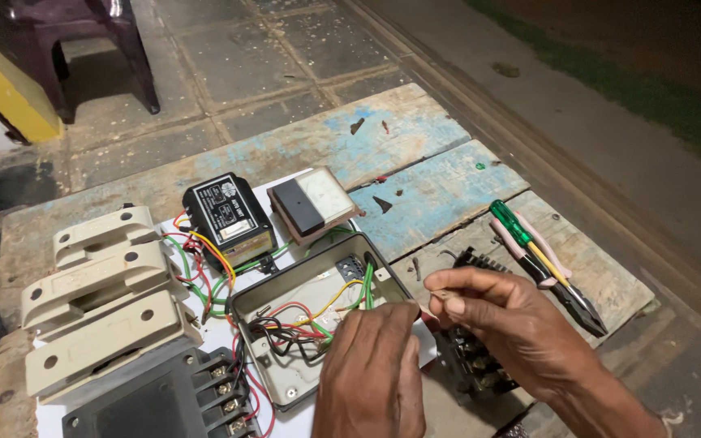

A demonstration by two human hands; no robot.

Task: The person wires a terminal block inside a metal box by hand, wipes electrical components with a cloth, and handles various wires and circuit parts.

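Fingers of the left hand (371, 369) reach among coloured wires (310, 320) inside the open grey enclosure box (285, 284); whether they pinch anything cannot be told. Just right of the box, the right hand (496, 312) pinches a small pale piece (440, 296), near pliers (557, 280) on the worktop (415, 138).

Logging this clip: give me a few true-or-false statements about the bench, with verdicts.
1. The left hand is at the wires inside the open box. True.
2. The green screwdriver is in the right hand. False: it lies on the planks beside the pliers.
3. The meter lies behind the box. True.
4. The black relay sits right of the pliers. False: it is far to their left.
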